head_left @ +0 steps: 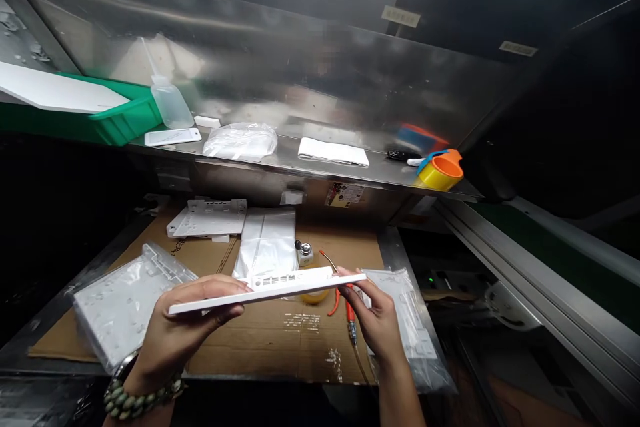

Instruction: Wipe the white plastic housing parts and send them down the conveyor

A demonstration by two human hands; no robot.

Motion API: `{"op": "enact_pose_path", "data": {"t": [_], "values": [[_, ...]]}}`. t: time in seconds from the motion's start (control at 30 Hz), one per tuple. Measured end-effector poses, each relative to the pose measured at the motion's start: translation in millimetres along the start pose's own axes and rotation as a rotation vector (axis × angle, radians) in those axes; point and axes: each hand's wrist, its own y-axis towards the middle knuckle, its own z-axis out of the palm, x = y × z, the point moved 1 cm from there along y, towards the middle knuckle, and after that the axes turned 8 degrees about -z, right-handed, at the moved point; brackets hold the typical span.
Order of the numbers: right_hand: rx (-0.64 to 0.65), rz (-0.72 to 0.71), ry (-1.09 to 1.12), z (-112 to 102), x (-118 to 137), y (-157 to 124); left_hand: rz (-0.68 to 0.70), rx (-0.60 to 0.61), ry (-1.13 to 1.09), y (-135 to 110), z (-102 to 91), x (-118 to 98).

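Between my two hands a white plastic panel (273, 293) is held up edge-on above the cardboard, its row of slots facing away. My left hand (195, 310), with a beaded bracelet at the wrist, grips the panel's left end, thumb below and fingers on top. At the right end, my right hand (373, 310) pinches the panel between thumb and fingers. Beneath and behind it lie a red-handled air blow gun (350, 310) with a hose, a roll of yellowish tape (315, 296) and a small white bottle with a metal top (305, 253).
Bagged white panels lie at left (120, 300) and right (405, 320) on the cardboard (250, 353). Further back are a bare white panel (210, 217) and clear plastic bags (270, 237). The metal shelf holds a green bin (127, 121), a squeeze bottle (171, 103) and a yellow tape roll (437, 177).
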Motion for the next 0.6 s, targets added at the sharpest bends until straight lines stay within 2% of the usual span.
{"op": "enact_pose_path", "data": {"t": [0.2, 0.3, 0.37, 0.47, 0.6], "values": [[0.012, 0.023, -0.009, -1, -1, -3, 0.023, 0.016, -0.035, 0, 2.8, -2], [0.091, 0.038, -0.05, -5, -9, -2, 0.013, 0.005, -0.03, -2, 0.2, -3], [0.181, 0.072, -0.214, -2, -26, 4, 0.015, -0.024, 0.004, -5, -3.2, -2], [0.334, 0.149, -0.566, 23, -69, 20, 0.015, -0.102, 0.079, -11, -8.1, 1], [0.497, 0.209, -0.782, 78, -133, 37, 0.005, -0.151, 0.174, -17, -11.7, 8]]}}
